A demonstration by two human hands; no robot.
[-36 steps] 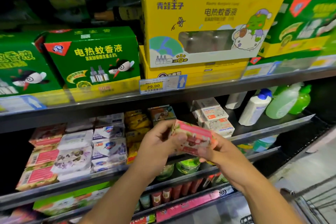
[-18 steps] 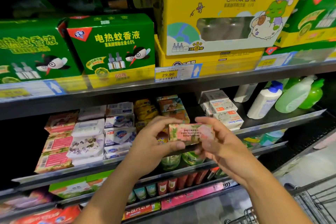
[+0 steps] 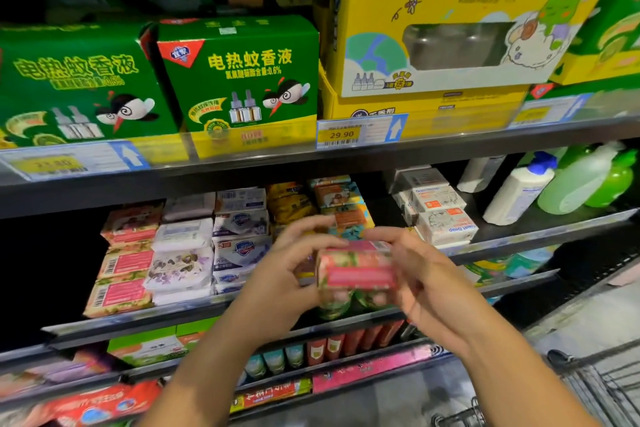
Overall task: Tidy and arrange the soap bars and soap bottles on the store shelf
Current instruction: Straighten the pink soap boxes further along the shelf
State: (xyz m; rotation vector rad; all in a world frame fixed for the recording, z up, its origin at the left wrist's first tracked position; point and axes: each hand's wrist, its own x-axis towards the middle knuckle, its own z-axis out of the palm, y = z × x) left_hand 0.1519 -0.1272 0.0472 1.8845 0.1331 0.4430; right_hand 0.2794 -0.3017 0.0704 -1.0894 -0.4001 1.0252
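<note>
Soap bar: pink-and-green floral box, pink label panel toward the camera, held in front of the soap shelf.
Left hand: fingers grip its left end.
Right hand: fingers grip its right end.
Change: box turned from narrow printed edge to pink face.

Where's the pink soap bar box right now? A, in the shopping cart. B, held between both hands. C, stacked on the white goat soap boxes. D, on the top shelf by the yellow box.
B: the left hand and the right hand each grip an end of the pink soap bar box.
</note>
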